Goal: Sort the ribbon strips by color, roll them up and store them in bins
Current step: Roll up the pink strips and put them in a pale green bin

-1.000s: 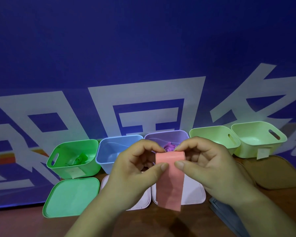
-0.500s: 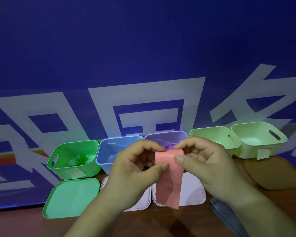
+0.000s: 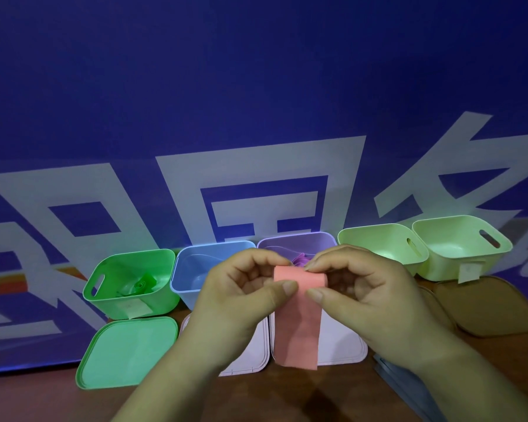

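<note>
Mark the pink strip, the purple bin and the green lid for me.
pink strip (image 3: 297, 333): head view, on its hanging middle.
purple bin (image 3: 299, 245): head view, on the back inner wall.
green lid (image 3: 127, 351): head view, on the centre of its top.

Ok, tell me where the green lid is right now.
Head view, lower left: the green lid lies flat just in front of the green bin, with a pale lid on its right.

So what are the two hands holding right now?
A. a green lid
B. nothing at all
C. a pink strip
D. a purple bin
C: the left hand and the right hand both pinch the top end of the pink strip, and its free end hangs down below them.
</note>
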`<state>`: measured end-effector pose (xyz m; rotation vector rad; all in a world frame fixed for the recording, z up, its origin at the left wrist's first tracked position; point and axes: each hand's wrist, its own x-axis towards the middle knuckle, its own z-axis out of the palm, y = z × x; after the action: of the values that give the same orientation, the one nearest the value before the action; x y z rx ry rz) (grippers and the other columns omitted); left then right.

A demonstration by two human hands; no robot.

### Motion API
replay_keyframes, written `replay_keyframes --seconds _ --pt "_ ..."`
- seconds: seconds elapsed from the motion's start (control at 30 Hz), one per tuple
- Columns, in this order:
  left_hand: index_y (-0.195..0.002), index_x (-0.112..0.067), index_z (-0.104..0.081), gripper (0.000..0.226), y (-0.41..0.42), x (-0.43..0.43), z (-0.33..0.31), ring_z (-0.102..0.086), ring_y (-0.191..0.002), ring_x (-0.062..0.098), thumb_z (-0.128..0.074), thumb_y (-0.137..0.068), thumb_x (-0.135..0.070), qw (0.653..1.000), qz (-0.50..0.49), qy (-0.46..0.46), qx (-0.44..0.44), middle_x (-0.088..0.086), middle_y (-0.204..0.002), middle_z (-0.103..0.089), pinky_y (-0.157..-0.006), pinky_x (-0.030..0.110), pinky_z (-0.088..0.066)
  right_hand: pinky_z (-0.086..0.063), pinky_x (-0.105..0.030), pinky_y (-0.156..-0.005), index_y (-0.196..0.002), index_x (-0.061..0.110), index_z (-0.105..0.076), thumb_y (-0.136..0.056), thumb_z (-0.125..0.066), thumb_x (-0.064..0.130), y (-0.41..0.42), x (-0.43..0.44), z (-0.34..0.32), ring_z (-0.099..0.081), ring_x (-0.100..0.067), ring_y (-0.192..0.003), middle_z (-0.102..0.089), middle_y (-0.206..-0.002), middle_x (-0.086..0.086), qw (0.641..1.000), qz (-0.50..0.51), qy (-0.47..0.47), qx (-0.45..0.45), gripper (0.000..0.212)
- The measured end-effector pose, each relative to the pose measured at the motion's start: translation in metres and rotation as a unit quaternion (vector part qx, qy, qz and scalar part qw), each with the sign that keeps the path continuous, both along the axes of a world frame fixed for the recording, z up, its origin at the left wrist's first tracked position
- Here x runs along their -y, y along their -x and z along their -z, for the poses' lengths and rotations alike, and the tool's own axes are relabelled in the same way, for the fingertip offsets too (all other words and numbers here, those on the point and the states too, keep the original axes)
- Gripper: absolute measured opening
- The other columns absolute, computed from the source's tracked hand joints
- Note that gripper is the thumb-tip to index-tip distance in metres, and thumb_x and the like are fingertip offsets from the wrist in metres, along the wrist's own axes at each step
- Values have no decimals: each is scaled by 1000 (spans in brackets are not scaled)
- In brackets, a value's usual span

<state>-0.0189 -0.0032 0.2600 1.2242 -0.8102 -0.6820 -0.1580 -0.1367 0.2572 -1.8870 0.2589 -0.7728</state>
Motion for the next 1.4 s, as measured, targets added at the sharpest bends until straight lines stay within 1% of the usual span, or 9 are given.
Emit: replay_keyframes --seconds 0.17,0.3,0.53,0.67,0.83,0.93,1.0,1.1,1.4 --pt "-92 -18 -72 25 -1 0 3 -62 -75 20 -80 -70 -10 998 -8 11 58 8 -86 -70 -69 25 -54 -60 -42 -78 -92 34 -74 -69 -75 34 -1 -2 1 -70 -27 -83 -73 -92 -3 996 -5 -83 -3 23" --pt "-95 -26 -72 26 -2 -1 7 -61 -78 36 -79 -70 -24 992 -19 5 125 8 -92 -70 -68 43 -53 -58 -43 -74 -88 31 -76 -72 -75 21 -3 -2 1 -69 -33 -78 -73 -86 -8 991 11 -134 -8 19" --pt "-93 -21 -73 23 -3 -2 8 -63 -85 38 -79 -71 -22 990 -25 20 136 9 -95 -70 -74 53 -53 -54 -22 -61 -88 15 -76 -78 -76 18 -4 -4 -5 -68 -13 -64 -74 -74 -5 985 1 -171 -15 10" --pt "-93 -20 -73 23 -4 -3 9 -60 -81 40 -79 -70 -22 988 -25 25 148 14 -92 -68 -70 51 -52 -56 -25 -62 -88 18 -77 -79 -76 19 -5 -4 -4 -67 -17 -65 -73 -75 -6 985 4 -170 -27 10" --pt "-91 -23 -73 22 -4 -3 11 -57 -82 48 -79 -69 -25 990 -37 22 131 23 -90 -65 -70 60 -49 -59 -32 -71 -91 25 -75 -79 -69 26 -5 -5 -2 -67 -24 -73 -72 -82 -6 988 0 -148 -40 14" --pt "-89 -25 -74 21 -2 -2 10 -59 -76 43 -79 -68 -27 991 -42 18 128 21 -85 -66 -67 51 -53 -60 -38 -78 -92 30 -74 -77 -71 26 -4 -5 -1 -70 -25 -82 -74 -87 -3 990 -2 -135 -40 16" --pt "-87 -24 -74 20 -1 -2 9 -57 -67 28 -78 -68 -28 992 -46 18 118 18 -80 -64 -61 37 -52 -60 -40 -78 -94 31 -73 -75 -74 22 -3 -7 -1 -70 -30 -85 -74 -90 -5 990 -15 -139 -34 21" --pt "-85 -23 -75 19 -2 0 8 -57 -66 15 -80 -67 -26 994 -51 8 100 11 -74 -65 -60 24 -50 -59 -31 -78 -96 32 -72 -72 -77 17 -3 -8 1 -71 -25 -86 -74 -95 -2 991 -17 -130 -25 29" --pt "-81 -8 -73 10 -2 1 4 -58 -59 8 -73 -78 1 997 -47 -11 65 -2 -65 -65 -56 18 -49 -60 -40 -78 -94 35 -73 -71 -77 16 -4 -9 4 -71 -25 -81 -74 -99 1 994 -1 -108 -19 30"
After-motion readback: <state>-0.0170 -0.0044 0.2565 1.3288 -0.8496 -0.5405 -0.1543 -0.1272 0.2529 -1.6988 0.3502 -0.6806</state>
